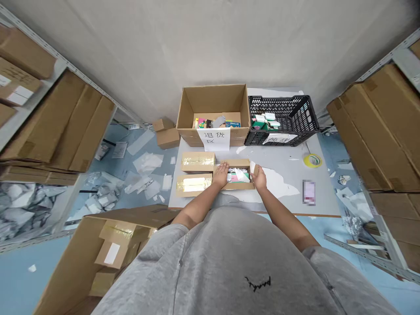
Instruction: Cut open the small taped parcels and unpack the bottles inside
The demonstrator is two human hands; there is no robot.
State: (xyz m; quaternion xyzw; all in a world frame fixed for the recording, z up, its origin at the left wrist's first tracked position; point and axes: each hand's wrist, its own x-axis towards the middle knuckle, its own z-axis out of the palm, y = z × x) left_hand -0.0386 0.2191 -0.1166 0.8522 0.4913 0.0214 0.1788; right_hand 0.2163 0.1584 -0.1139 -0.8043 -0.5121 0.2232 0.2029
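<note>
A small open cardboard box [235, 186] lies on the grey table [288, 175] in front of me, with white paper and something green inside. My left hand [221, 173] rests flat on the box's left flap, fingers stretched out. My right hand [259, 176] holds the box's right edge, its fingers curled on the flap. Two taped, closed cardboard boxes [197, 161] [193, 184] lie just to the left of the open one.
At the back stand a big open carton [213, 109] with a paper sign and a black plastic crate [282, 118]. A yellow tape roll [313, 160] and a phone [309, 192] lie at right. An open carton [108, 249] sits by my left leg. Shelves with cartons flank both sides.
</note>
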